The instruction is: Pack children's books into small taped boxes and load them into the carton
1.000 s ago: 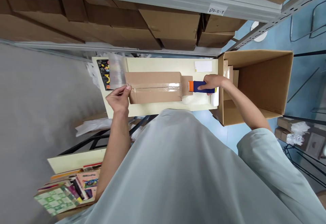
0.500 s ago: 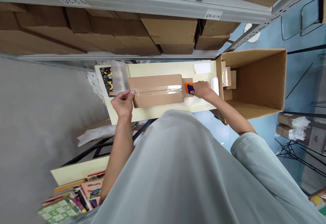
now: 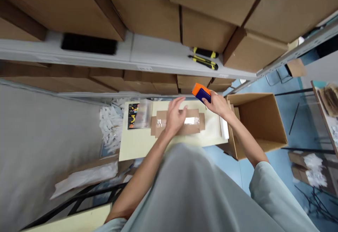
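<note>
A flat cardboard box (image 3: pixel 190 128) lies on the cream tabletop (image 3: pixel 137 144), with clear shiny tape along its top seam and a small flap sticking out at each end. Over the middle of the box is my left hand (image 3: pixel 174 117), fingers apart and holding nothing; whether it touches the cardboard I cannot tell. My right hand (image 3: pixel 218 104) grips an orange and dark-blue tape dispenser (image 3: pixel 202 93), lifted above the table's far right part. To the left of the box lie a dark printed item (image 3: pixel 132 116) and a clear plastic sleeve (image 3: pixel 143 114).
A large open carton (image 3: pixel 260 123) stands at the table's right end, beside a white roll (image 3: pixel 224 128). Ahead, a grey shelf (image 3: pixel 158 57) bears cardboard boxes, two yellow-black cutters (image 3: pixel 204 57) and a black item (image 3: pixel 89 43). White crumpled packing material (image 3: pixel 112 126) lies at the left.
My right hand has lifted the tape dispenser off the box's right end. My left hand has left the box's left end and moved over its middle. The view has tilted up toward the shelves.
</note>
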Demonstrator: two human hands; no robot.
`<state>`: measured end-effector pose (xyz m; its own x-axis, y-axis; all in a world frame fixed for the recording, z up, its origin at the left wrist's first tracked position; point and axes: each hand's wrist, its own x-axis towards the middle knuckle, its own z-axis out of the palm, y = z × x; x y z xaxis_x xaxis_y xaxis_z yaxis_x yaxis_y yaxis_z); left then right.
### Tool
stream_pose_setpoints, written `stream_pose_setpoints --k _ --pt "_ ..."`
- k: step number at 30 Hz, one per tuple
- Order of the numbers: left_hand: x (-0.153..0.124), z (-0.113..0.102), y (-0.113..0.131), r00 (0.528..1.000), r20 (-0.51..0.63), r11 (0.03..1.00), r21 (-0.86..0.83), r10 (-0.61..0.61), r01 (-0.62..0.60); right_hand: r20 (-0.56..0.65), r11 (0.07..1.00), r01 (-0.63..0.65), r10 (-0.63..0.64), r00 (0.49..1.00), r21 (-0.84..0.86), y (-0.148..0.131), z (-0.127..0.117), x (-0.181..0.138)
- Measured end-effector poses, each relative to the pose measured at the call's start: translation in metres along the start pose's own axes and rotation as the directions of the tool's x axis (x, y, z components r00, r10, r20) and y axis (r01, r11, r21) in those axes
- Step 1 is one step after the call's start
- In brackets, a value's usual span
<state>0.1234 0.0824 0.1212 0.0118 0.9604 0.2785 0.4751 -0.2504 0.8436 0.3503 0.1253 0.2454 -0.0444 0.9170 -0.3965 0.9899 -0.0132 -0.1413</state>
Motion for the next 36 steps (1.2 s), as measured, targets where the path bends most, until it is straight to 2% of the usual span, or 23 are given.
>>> stream_pose_setpoints --k 2,4,7,11,13,16,18,20,22,24,25,27,29,30,31,33,36 --pt "0.033 0.004 0.026 0.993 -0.012 0.993 -0.018 0.117 -0.117 -0.044 0.996 0.091 -0.091 0.995 -0.004 -0.029 -0.026 0.014" --pt "0.063 0.002 0.036 0.982 -0.077 0.985 -0.012 0.171 -0.173 -0.084 0.982 0.188 -0.189 0.978 -0.023 -0.057 -0.046 0.033" --pt "0.102 -0.007 0.029 0.972 -0.18 0.988 0.018 0.153 -0.152 -0.137 0.946 0.317 -0.323 0.936 -0.064 -0.094 -0.067 0.069" --pt "0.133 -0.025 0.012 0.973 -0.197 0.993 0.037 0.119 -0.114 -0.132 0.907 0.389 -0.41 0.902 -0.161 -0.134 -0.082 0.115" --pt "0.134 -0.033 0.011 0.973 -0.193 0.991 0.053 0.128 -0.12 -0.099 0.896 0.397 -0.421 0.902 -0.199 -0.149 -0.084 0.133" --pt "0.117 -0.042 0.015 0.973 -0.183 0.99 0.062 0.139 -0.13 -0.097 0.906 0.367 -0.393 0.914 -0.211 -0.164 -0.08 0.154" --pt "0.098 -0.048 0.014 0.978 -0.169 0.992 0.052 0.121 -0.113 -0.151 0.916 0.35 -0.381 0.912 -0.196 -0.165 -0.075 0.164" --pt "0.074 -0.054 0.003 0.984 -0.163 0.996 0.047 0.077 -0.07 -0.256 0.915 0.364 -0.399 0.881 -0.175 -0.158 -0.066 0.166" --pt "0.042 -0.062 -0.022 0.986 -0.167 0.999 0.053 0.005 0.003 -0.382 0.908 0.391 -0.419 0.824 -0.152 -0.14 -0.05 0.157" --pt "0.0 -0.071 -0.055 0.976 -0.178 0.99 0.056 -0.121 0.133 -0.478 0.914 0.392 -0.392 0.786 -0.104 -0.111 -0.022 0.132" --pt "-0.024 -0.075 -0.072 0.959 -0.184 0.972 0.051 -0.215 0.228 -0.5 0.924 0.377 -0.356 0.79 -0.061 -0.094 -0.002 0.114" --pt "-0.072 -0.082 -0.1 0.883 -0.199 0.899 0.02 -0.425 0.437 -0.502 0.945 0.319 -0.242 0.83 0.074 -0.06 0.045 0.071" --pt "-0.113 -0.085 -0.115 0.793 -0.203 0.812 -0.017 -0.574 0.583 -0.456 0.942 0.241 -0.113 0.883 0.235 -0.031 0.099 0.024" --pt "-0.127 -0.084 -0.117 0.764 -0.199 0.782 -0.027 -0.614 0.622 -0.422 0.928 0.201 -0.053 0.905 0.313 -0.02 0.126 0.002" --pt "-0.136 -0.081 -0.115 0.75 -0.188 0.766 -0.024 -0.635 0.643 -0.385 0.908 0.159 0.003 0.923 0.389 -0.012 0.152 -0.017" --pt "-0.141 -0.07 -0.107 0.754 -0.152 0.76 0.031 -0.639 0.65 -0.3 0.849 0.065 0.112 0.947 0.525 -0.007 0.197 -0.043" --pt "-0.126 -0.042 -0.089 0.781 -0.091 0.761 0.183 -0.617 0.623 -0.164 0.756 -0.066 0.224 0.961 0.651 -0.021 0.238 -0.055"
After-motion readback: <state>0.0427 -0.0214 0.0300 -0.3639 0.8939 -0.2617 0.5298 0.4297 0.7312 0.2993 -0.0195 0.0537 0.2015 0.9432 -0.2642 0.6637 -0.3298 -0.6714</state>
